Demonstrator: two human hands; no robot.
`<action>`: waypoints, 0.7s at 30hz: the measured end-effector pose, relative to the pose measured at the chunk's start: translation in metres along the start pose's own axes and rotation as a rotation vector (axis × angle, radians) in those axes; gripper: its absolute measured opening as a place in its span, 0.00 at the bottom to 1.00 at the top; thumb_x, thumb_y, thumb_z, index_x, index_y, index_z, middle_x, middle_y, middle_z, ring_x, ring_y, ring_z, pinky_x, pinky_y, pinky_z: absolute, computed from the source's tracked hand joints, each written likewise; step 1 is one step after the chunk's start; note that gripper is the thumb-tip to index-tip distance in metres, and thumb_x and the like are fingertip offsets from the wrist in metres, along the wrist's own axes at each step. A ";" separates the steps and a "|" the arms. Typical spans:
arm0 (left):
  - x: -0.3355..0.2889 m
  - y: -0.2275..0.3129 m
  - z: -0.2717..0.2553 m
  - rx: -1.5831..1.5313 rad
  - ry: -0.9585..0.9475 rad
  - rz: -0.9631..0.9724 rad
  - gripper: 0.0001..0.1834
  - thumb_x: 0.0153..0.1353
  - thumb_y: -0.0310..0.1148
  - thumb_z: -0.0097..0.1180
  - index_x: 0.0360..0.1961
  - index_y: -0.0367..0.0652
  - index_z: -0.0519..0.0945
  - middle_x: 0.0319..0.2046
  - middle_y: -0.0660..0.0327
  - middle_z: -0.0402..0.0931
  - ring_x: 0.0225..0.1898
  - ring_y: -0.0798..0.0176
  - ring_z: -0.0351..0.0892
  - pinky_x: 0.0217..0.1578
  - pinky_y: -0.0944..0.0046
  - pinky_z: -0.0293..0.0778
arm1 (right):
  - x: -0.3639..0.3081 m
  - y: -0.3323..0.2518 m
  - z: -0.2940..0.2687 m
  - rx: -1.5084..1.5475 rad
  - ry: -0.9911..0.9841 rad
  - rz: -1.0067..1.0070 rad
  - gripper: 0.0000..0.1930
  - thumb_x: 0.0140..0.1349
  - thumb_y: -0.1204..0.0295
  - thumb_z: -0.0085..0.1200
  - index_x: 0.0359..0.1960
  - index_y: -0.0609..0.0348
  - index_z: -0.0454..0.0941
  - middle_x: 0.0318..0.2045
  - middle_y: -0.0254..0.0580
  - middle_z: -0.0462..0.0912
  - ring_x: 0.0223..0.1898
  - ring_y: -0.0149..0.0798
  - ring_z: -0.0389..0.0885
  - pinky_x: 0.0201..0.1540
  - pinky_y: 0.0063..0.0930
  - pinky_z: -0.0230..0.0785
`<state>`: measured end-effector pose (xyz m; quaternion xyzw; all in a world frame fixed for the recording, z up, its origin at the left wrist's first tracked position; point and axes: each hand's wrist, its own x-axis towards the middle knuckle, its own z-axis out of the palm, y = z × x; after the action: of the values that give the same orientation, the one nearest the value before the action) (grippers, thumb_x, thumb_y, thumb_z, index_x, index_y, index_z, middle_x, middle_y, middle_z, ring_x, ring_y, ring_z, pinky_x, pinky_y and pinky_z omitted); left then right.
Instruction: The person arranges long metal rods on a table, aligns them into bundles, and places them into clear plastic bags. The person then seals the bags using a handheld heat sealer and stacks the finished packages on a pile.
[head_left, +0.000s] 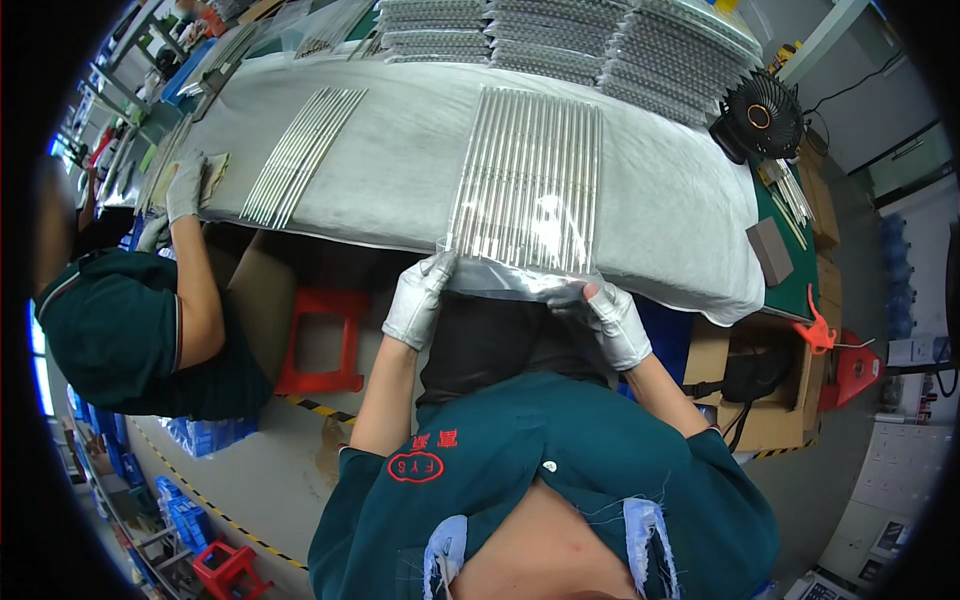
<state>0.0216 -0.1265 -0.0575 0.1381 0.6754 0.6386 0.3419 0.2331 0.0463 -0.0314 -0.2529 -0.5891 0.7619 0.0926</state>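
Observation:
A clear plastic bag (500,279) full of slim shiny metal rods (530,170) lies on the white-covered table, its loose end hanging over the front edge. My left hand (418,300), in a pale glove, pinches the bag's near left corner. At the near right corner, my right hand (615,322) grips the plastic, its glove leaving a bare fingertip showing. The rods lie side by side and point away from me. To the left, a separate row of similar metal rods (303,155) rests on the cloth.
Stacks of bagged rods (560,45) line the table's back. A black fan (762,115) and a grey block (769,252) are at the right. On the left a co-worker's gloved hand (186,188) touches a cloth. A red stool (325,340) stands below the table.

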 end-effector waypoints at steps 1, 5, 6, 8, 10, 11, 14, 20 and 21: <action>-0.002 -0.005 0.002 -0.063 0.010 0.008 0.17 0.67 0.39 0.52 0.42 0.34 0.81 0.32 0.66 0.79 0.33 0.76 0.72 0.38 0.72 0.70 | -0.002 0.002 -0.005 -0.087 -0.027 -0.001 0.23 0.66 0.55 0.50 0.48 0.64 0.79 0.42 0.41 0.83 0.44 0.35 0.81 0.54 0.29 0.68; -0.020 -0.004 -0.005 -0.094 -0.053 -0.046 0.18 0.68 0.40 0.49 0.42 0.33 0.80 0.31 0.62 0.81 0.32 0.72 0.76 0.39 0.70 0.72 | -0.012 -0.004 -0.036 -0.673 -0.208 -0.140 0.17 0.64 0.58 0.53 0.40 0.60 0.84 0.38 0.40 0.85 0.41 0.34 0.82 0.48 0.28 0.72; -0.024 -0.003 -0.008 -0.086 -0.071 -0.030 0.19 0.68 0.40 0.49 0.42 0.33 0.80 0.30 0.60 0.81 0.31 0.71 0.77 0.38 0.69 0.72 | -0.013 -0.016 -0.041 -0.824 -0.174 -0.212 0.14 0.63 0.60 0.55 0.38 0.58 0.85 0.36 0.42 0.85 0.40 0.37 0.83 0.43 0.28 0.73; -0.031 0.000 -0.011 -0.074 -0.116 0.009 0.20 0.69 0.42 0.47 0.40 0.33 0.80 0.28 0.57 0.81 0.30 0.69 0.78 0.38 0.69 0.72 | -0.020 -0.035 -0.049 -0.495 0.034 -0.181 0.13 0.59 0.62 0.60 0.39 0.57 0.84 0.36 0.43 0.84 0.39 0.40 0.83 0.42 0.30 0.74; -0.035 -0.006 -0.005 -0.161 -0.087 0.043 0.26 0.70 0.48 0.42 0.27 0.36 0.78 0.23 0.54 0.80 0.26 0.68 0.77 0.32 0.71 0.69 | -0.012 -0.041 -0.039 -0.636 0.198 -0.472 0.15 0.54 0.64 0.63 0.39 0.58 0.83 0.36 0.42 0.84 0.39 0.42 0.83 0.42 0.31 0.74; -0.032 -0.018 -0.005 -0.157 -0.103 0.047 0.29 0.70 0.50 0.40 0.21 0.37 0.76 0.22 0.53 0.80 0.25 0.67 0.76 0.30 0.71 0.67 | -0.006 -0.045 -0.030 -0.703 0.281 -0.621 0.16 0.52 0.64 0.65 0.40 0.59 0.82 0.37 0.42 0.84 0.39 0.43 0.83 0.42 0.32 0.74; -0.037 -0.008 0.015 0.044 -0.181 0.128 0.31 0.70 0.50 0.40 0.17 0.37 0.75 0.17 0.53 0.77 0.22 0.63 0.76 0.29 0.67 0.70 | 0.016 -0.048 -0.012 -1.274 0.212 -0.794 0.31 0.43 0.69 0.67 0.53 0.59 0.72 0.53 0.46 0.75 0.56 0.47 0.72 0.60 0.45 0.61; -0.032 -0.002 0.029 0.004 -0.163 0.025 0.19 0.69 0.39 0.44 0.31 0.33 0.76 0.15 0.54 0.76 0.19 0.64 0.75 0.27 0.68 0.70 | 0.025 -0.033 -0.027 -1.268 0.191 -0.785 0.39 0.41 0.67 0.68 0.59 0.57 0.67 0.58 0.47 0.70 0.61 0.49 0.66 0.64 0.51 0.54; -0.032 -0.003 0.028 0.020 -0.166 0.032 0.18 0.69 0.39 0.44 0.32 0.33 0.76 0.15 0.54 0.76 0.19 0.65 0.75 0.28 0.69 0.70 | 0.024 -0.036 -0.027 -1.250 0.168 -0.775 0.39 0.41 0.67 0.68 0.60 0.57 0.66 0.58 0.48 0.70 0.62 0.49 0.66 0.65 0.51 0.54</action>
<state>0.0633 -0.1252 -0.0499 0.2048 0.6485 0.6237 0.3852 0.2206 0.0896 -0.0090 -0.0901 -0.9510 0.1752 0.2384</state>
